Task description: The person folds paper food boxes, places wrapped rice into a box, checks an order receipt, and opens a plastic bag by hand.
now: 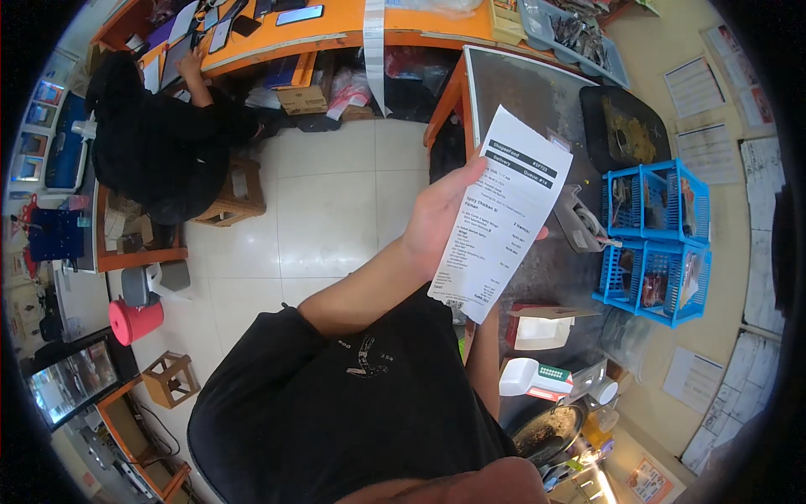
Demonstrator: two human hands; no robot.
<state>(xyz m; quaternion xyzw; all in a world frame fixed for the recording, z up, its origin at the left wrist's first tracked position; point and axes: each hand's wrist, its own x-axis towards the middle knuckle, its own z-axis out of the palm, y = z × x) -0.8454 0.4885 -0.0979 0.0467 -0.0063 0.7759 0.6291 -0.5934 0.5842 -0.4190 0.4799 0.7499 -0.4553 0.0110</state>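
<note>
My left hand holds a long printed paper receipt up over the edge of the dark worktop. Its thumb lies on the front near the upper left edge, and a fingertip shows past the right edge. The paper bears dark header bands and lines of print. My right forearm reaches up behind the receipt's lower end, and the right hand is hidden there. A tape dispenser stands just right of the receipt. Below it on the worktop are an open paper food box and a white container.
Blue plastic baskets with packets stand along the wall, below a black tray. A pan is at lower right. At upper left a person in black sits on a stool by an orange counter with phones.
</note>
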